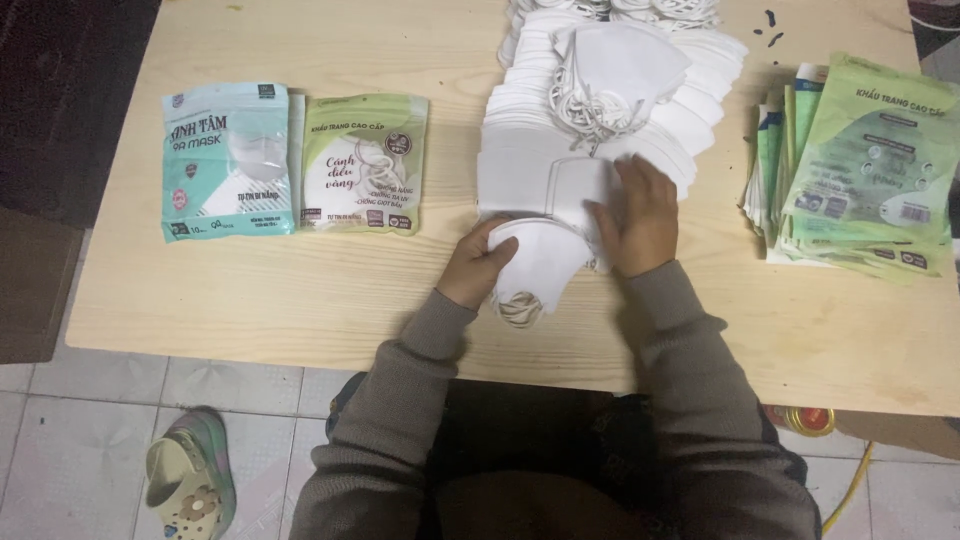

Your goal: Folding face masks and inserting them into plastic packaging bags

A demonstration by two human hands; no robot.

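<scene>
Near the worktop's (300, 300) front edge: your left hand (478, 268) grips a few folded masks (540, 262), right hand (640, 215) flat on the mask pile (560, 150); two filled pouches (290, 165) done, empty pouches (860, 170) and most masks left.

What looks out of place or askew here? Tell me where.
A folded mask lies crooked on the white mask pile, ear loops tangled. The pouch stack at the table's right is fanned unevenly. A lone sandal sits on the floor.
</scene>
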